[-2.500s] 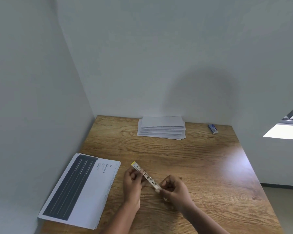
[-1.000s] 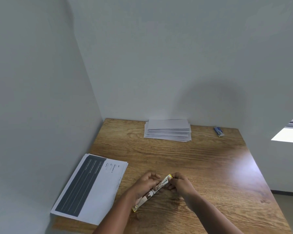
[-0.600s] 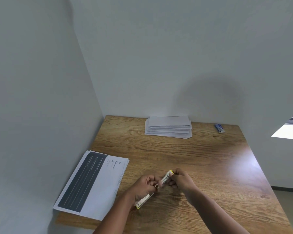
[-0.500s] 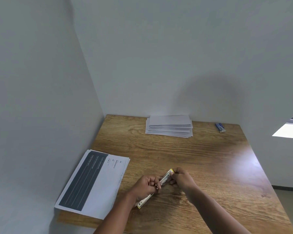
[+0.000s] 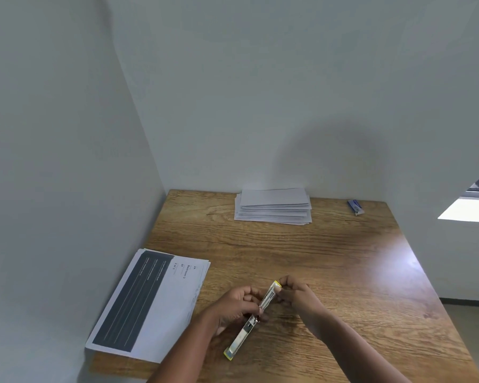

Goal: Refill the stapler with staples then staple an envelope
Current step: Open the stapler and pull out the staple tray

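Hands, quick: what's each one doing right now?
Left hand: grips the opened stapler at its middle.
Right hand: pinches the stapler's far end.

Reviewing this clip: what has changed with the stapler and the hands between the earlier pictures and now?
The opened stapler was swung round: its far end pointed up-left at first and now points up-right, lying lower over the table. The left hand still grips its middle; the right hand moved from the near end to pinch the far yellow tip. The envelope stack, the printed sheets and the small blue box stayed put.
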